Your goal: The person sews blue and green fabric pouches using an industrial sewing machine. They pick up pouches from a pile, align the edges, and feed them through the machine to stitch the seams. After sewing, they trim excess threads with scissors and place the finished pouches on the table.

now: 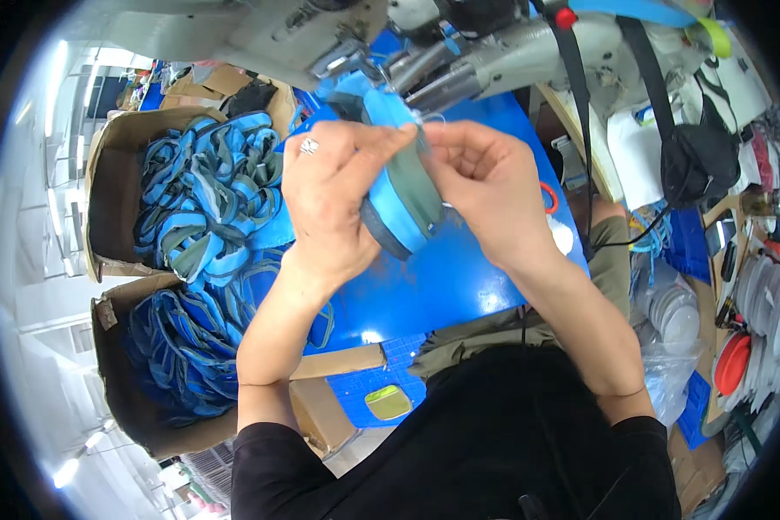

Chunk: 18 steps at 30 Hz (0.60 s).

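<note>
A looped fabric band [404,201], bright blue with grey-green and dark edges, hangs in front of me just below a sewing machine [511,65]. My left hand [327,186], wearing a ring, is closed round the band's left side, its thumb pressed on the upper edge. My right hand [485,178] pinches at the band's right edge, thumb against forefinger. A thin, pale, thread-like loop shows above those fingertips; whether they grip it or the cloth is too small to tell. The band's upper end reaches up to the machine's metal parts.
Left of the blue table [459,277], a cardboard box [112,191] holds heaped blue-grey bands; a nearer box [112,355] holds darker blue strips. Some strips spill onto the table edge. Black straps and a black pouch [700,165] hang at right. Thread cones [758,290] stand far right.
</note>
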{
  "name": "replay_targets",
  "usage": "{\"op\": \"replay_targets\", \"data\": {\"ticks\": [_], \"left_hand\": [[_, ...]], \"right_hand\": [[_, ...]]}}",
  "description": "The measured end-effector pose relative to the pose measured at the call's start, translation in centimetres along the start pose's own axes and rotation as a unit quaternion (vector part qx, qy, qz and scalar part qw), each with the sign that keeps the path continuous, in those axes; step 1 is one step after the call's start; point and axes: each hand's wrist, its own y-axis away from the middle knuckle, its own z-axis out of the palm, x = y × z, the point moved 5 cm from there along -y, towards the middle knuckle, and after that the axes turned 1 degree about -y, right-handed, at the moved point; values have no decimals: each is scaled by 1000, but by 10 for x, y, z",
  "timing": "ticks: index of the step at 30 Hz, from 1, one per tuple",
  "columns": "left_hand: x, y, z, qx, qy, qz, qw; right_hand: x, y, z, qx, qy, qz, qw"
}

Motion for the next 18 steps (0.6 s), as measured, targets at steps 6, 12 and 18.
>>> {"op": "replay_targets", "data": {"ticks": [6, 12, 18], "left_hand": [[-14, -3, 4, -4, -49, -6, 999], [-25, -4, 8, -17, 3, -47, 999], [-77, 16, 16, -24, 347, -233, 908]], "right_hand": [[-2, -19, 8, 8, 4, -33, 999], [0, -29, 1, -1, 28, -55, 998], [-2, -29, -1, -36, 39, -33, 998]]}}
